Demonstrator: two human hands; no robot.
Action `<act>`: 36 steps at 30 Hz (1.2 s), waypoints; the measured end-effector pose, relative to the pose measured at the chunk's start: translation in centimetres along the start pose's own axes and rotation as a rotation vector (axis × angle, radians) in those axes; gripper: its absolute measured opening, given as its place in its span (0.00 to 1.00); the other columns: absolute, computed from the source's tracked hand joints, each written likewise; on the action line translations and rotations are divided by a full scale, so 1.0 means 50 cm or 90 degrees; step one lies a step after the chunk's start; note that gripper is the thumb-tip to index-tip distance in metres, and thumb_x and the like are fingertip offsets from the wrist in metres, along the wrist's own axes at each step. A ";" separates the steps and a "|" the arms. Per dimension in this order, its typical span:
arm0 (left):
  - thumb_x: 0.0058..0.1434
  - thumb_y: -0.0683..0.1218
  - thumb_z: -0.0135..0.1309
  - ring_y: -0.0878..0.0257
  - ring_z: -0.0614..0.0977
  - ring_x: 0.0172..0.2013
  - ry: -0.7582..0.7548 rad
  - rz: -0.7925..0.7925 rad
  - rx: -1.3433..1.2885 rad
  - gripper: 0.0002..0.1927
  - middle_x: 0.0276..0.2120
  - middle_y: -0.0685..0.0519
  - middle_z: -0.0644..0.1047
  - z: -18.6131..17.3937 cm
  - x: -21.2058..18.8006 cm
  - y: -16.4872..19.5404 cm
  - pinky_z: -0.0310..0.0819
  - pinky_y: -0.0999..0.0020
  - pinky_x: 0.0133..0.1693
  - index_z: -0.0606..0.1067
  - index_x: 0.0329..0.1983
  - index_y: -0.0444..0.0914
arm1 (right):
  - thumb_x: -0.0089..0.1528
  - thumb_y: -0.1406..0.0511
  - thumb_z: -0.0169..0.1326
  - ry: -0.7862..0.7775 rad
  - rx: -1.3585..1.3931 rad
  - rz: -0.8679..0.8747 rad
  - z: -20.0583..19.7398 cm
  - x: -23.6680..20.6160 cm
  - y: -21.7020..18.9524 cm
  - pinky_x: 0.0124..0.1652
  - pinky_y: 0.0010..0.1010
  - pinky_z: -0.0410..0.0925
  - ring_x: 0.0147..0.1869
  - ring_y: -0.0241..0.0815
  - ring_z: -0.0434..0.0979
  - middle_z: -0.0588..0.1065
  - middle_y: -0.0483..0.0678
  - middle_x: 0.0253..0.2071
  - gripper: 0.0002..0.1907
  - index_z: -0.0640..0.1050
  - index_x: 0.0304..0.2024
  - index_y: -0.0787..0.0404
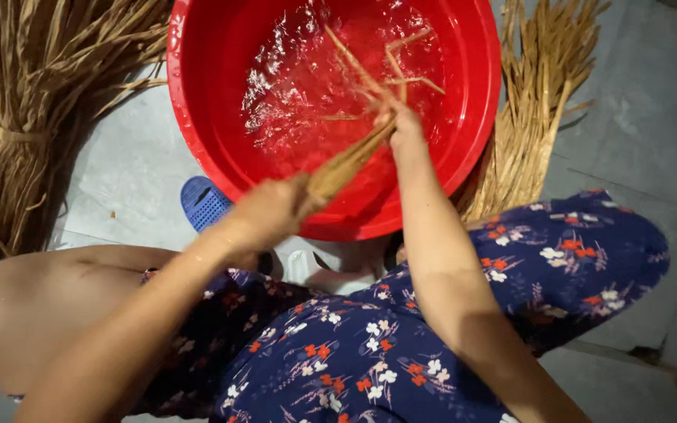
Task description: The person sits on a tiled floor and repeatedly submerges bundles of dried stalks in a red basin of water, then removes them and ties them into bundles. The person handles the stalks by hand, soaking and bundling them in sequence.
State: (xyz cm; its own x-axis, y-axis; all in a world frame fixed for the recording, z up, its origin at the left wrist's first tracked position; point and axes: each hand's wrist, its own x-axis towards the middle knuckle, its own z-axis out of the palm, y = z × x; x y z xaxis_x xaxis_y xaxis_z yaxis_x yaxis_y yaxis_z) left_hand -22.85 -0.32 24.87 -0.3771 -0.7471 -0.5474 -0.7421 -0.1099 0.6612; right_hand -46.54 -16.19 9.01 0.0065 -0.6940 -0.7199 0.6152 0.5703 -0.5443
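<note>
Now the soaking step seems in hand: the left hand (272,210) and right hand (403,125), both closed, grip a straw bundle (346,163) over the red basin (197,117) (near its front rim); next it probably needs dipping deeper.

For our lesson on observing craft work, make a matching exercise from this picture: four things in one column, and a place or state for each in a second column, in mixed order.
Things:
1. Red basin
2. Blue sandal
3. Wet straw bunch
4. Tied dry straw bundle

Places or states:
A. Gripped by the left hand and right hand
B. Lying on the floor at far left
C. Holding rippling water
D. Peeking out beside the basin's lower left rim

Pairs: 1-C, 2-D, 3-A, 4-B
</note>
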 end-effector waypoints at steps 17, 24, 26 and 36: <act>0.70 0.54 0.43 0.35 0.82 0.40 0.068 -0.102 0.054 0.21 0.35 0.30 0.79 0.098 0.132 -0.124 0.75 0.40 0.43 0.72 0.47 0.30 | 0.59 0.66 0.60 -0.173 -0.170 0.012 0.153 -0.111 0.190 0.24 0.33 0.73 0.23 0.39 0.76 0.78 0.51 0.32 0.06 0.78 0.38 0.60; 0.69 0.58 0.50 0.49 0.82 0.36 0.030 -0.004 -0.108 0.22 0.33 0.39 0.81 0.076 0.149 -0.077 0.75 0.52 0.41 0.75 0.51 0.34 | 0.69 0.52 0.63 0.079 -0.151 -0.162 -0.016 -0.032 0.022 0.42 0.39 0.75 0.43 0.43 0.75 0.69 0.58 0.52 0.38 0.64 0.67 0.73; 0.68 0.53 0.51 0.59 0.79 0.34 0.038 0.005 -0.239 0.19 0.33 0.46 0.80 0.029 0.183 -0.105 0.74 0.60 0.38 0.74 0.55 0.36 | 0.73 0.47 0.59 -0.013 -0.080 -0.295 -0.023 -0.028 0.007 0.56 0.37 0.70 0.63 0.36 0.70 0.60 0.51 0.70 0.47 0.49 0.80 0.59; 0.66 0.50 0.53 0.41 0.79 0.49 0.162 -0.091 0.040 0.20 0.49 0.35 0.78 0.043 0.364 -0.191 0.71 0.49 0.48 0.71 0.59 0.38 | 0.58 0.58 0.58 0.221 -0.239 -0.042 -0.062 -0.041 0.066 0.30 0.38 0.57 0.39 0.43 0.64 0.73 0.57 0.50 0.36 0.68 0.69 0.58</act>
State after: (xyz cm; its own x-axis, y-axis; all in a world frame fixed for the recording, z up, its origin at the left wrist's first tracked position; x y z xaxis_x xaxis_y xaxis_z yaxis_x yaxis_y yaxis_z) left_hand -23.79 -11.46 7.50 -0.1213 -0.8686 -0.4805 -0.8135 -0.1904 0.5495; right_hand -46.98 -11.53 7.34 -0.3236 -0.5835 -0.7448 0.2804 0.6927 -0.6645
